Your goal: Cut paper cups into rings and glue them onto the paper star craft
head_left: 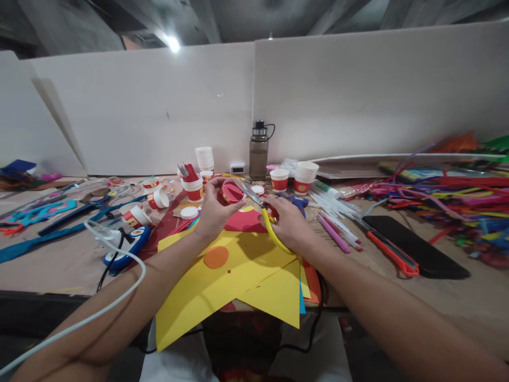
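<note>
My left hand (214, 209) is closed on a small round red piece (232, 192), held up above the paper; whether it is a cut cup part or a paper disc I cannot make out. In my right hand (283, 218) are scissors (272, 233) with yellow handles, their metal blades pointing left toward the red piece. Yellow paper sheets (254, 270) lie beneath both hands and overhang the front table edge. An orange paper circle (216, 257) rests on the yellow paper. Just behind it lies red paper (247, 221).
Paper cups (279, 180) and a dark water bottle (259, 154) stand at the back. To the right lie markers (333, 233), an orange box cutter (393, 254), a black phone-like slab (413, 246) and pipe cleaners (449, 196). A white cable (131, 289) crosses my left forearm.
</note>
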